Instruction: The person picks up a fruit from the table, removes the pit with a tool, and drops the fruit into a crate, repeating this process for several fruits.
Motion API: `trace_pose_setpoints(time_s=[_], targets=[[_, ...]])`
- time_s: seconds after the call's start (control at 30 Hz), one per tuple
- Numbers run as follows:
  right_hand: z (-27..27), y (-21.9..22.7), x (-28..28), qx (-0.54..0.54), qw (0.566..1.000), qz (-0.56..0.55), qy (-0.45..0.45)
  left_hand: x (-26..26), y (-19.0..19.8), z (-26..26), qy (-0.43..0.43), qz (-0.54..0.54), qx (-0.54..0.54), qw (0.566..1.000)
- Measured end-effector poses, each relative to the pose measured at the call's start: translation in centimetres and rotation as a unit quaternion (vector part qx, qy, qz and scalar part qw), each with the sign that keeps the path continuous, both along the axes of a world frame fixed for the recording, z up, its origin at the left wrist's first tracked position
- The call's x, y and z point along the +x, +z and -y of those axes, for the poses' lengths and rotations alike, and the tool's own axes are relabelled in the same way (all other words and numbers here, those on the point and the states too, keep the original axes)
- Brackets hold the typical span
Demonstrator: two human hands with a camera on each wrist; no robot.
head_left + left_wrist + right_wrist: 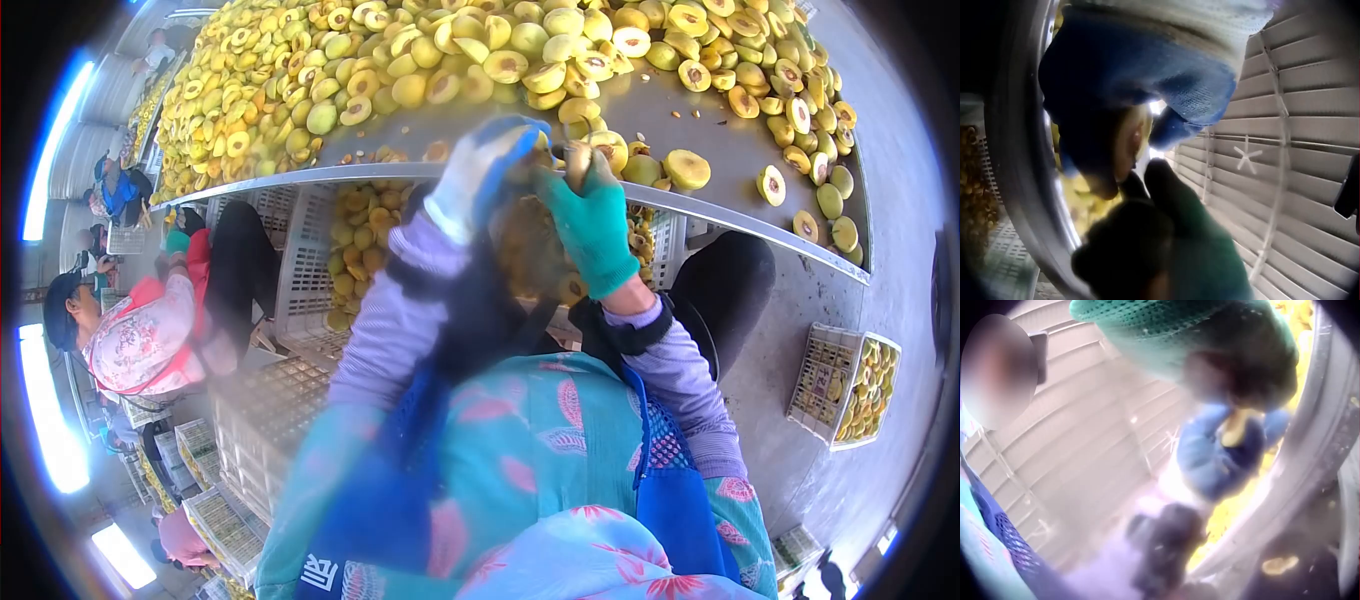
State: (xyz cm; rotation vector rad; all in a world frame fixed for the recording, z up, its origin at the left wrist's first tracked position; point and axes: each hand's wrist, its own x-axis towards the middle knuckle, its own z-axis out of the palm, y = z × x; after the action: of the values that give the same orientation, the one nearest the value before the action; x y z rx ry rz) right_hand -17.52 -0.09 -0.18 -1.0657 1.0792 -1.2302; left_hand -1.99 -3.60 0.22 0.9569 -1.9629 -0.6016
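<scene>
My left hand [490,170], in a white glove with blue-coated fingers, holds a halved yellow peach [1132,134] with its reddish-brown centre showing. My right hand [592,225], in a green knitted glove, is close against it with curled fingers. Between its thumb and fingers sits a narrow brownish object [577,165]; I cannot tell its kind. Both hands meet over the near rim of a metal table [470,125]. In the right wrist view, yellow flesh [1234,429] shows between the blue fingers, below the green glove.
Heaped peach halves [400,70] cover the table's far side, with loose ones at its right end. Crates of fruit [350,245] stand beneath the rim. Another filled crate [845,385] sits on the floor at right. A person in a floral top [150,330] sits at left.
</scene>
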Motion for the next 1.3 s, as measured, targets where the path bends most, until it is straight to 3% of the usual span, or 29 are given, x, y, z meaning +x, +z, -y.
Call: trace_pose_setpoints(time_s=[0.03,0.07,0.1,0.13,0.17,0.23,0.27,0.3,0.33,0.4,0.43,0.47,0.5,0.53,0.57,0.6,0.67,0.73,0.8,0.83,0.9,0.97,1.0,1.07,1.1,1.17,1.23,1.3], targets=[[0.1,0.2,0.2,-0.030,0.999,-0.030,-0.019,-0.1,-0.6,-0.3,-0.002,0.107,-0.162,0.981],[0.2,0.2,0.2,-0.043,0.996,-0.070,-0.020,-0.3,-1.2,-0.5,0.022,0.137,-0.219,0.966],[0.1,-0.2,0.3,-0.064,0.994,-0.083,-0.038,-1.1,-1.6,-1.0,0.040,0.000,-0.060,0.997],[-0.1,-0.9,0.5,-0.084,0.990,-0.096,-0.056,-2.0,-2.0,-1.6,0.057,-0.137,0.102,0.984],[-0.3,-1.4,0.7,-0.104,0.986,-0.109,-0.074,-2.7,-2.3,-2.1,0.070,-0.267,0.260,0.925],[-1.0,-0.9,1.3,-0.125,0.971,-0.171,-0.108,-3.1,-2.4,-2.0,0.118,-0.104,0.061,0.986],[-1.3,-0.8,1.5,-0.135,0.962,-0.201,-0.124,-2.9,-3.3,-1.4,0.149,-0.010,-0.043,0.988],[-1.2,-1.2,0.8,-0.112,0.982,-0.152,-0.006,-2.8,-3.8,-1.0,0.179,0.085,-0.146,0.969],[-1.0,-1.1,-0.5,-0.089,0.984,-0.099,0.114,-2.8,-2.9,-1.3,0.164,-0.011,-0.045,0.985],[-1.8,0.2,-1.1,0.015,0.973,-0.065,0.221,-2.7,-1.0,-2.2,0.127,-0.203,0.155,0.959],[-1.9,-0.4,-1.1,-0.180,0.919,-0.321,0.144,-2.4,-0.8,-1.8,0.131,-0.147,0.100,0.975],[-2.5,-1.6,-1.0,-0.351,0.765,-0.538,0.051,-1.9,-0.9,-1.7,0.133,-0.088,0.050,0.986],[-2.5,-1.9,-0.9,-0.297,0.837,-0.455,0.068,-1.8,-1.0,-1.8,0.131,-0.026,0.002,0.991],[-2.6,-2.2,-0.8,-0.241,0.900,-0.355,0.075,-2.3,-0.7,-2.0,0.144,-0.037,-0.016,0.989],[-2.7,-2.5,-0.7,-0.187,0.947,-0.252,0.069,-2.7,-1.0,-2.1,0.135,-0.119,0.057,0.982],[-2.5,-2.5,-0.6,-0.189,0.941,-0.272,0.072,-3.0,-1.3,-2.2,0.125,-0.199,0.129,0.963],[-2.4,-2.6,-0.6,-0.280,0.873,-0.398,0.028,-3.7,-1.3,-2.3,0.111,-0.314,0.213,0.919],[-2.4,-3.0,-0.3,-0.435,0.688,-0.577,-0.067,-4.4,-0.5,-2.7,0.108,-0.385,0.239,0.885],[-2.7,-2.1,0.2,-0.261,0.870,-0.418,0.022,-4.4,-0.1,-2.8,0.114,-0.411,0.256,0.867],[-2.9,-1.7,0.4,-0.162,0.930,-0.322,0.066,-4.4,-0.1,-2.8,0.117,-0.424,0.265,0.858],[-2.7,-6.5,1.1,-0.236,0.914,-0.326,0.045,-4.0,-1.1,-2.5,0.165,-0.298,0.205,0.918],[-2.6,-7.2,1.4,-0.192,0.945,-0.262,0.044,-3.7,-1.6,-2.1,0.160,-0.240,0.164,0.943],[-2.9,-5.5,1.6,-0.108,0.974,-0.192,0.052,-3.6,-1.7,-2.0,0.133,-0.247,0.156,0.947],[-3.8,-4.8,1.8,-0.164,0.940,-0.298,0.021,-3.0,-2.2,-2.1,0.094,-0.225,0.131,0.961],[-3.9,-5.1,2.0,-0.300,0.836,-0.459,-0.023,-2.7,-2.4,-1.8,0.079,-0.196,0.110,0.971],[-4.1,-5.1,2.1,-0.405,0.713,-0.569,-0.053,-2.3,-2.4,-1.6,0.067,-0.153,0.104,0.980],[-4.0,-4.7,2.1,-0.378,0.767,-0.519,-0.024,-2.3,-1.8,-1.2,0.083,-0.139,0.142,0.977],[-3.7,-5.8,2.2,-0.422,0.674,-0.604,-0.055,-2.5,-1.0,-1.0,0.114,-0.148,0.200,0.962]])
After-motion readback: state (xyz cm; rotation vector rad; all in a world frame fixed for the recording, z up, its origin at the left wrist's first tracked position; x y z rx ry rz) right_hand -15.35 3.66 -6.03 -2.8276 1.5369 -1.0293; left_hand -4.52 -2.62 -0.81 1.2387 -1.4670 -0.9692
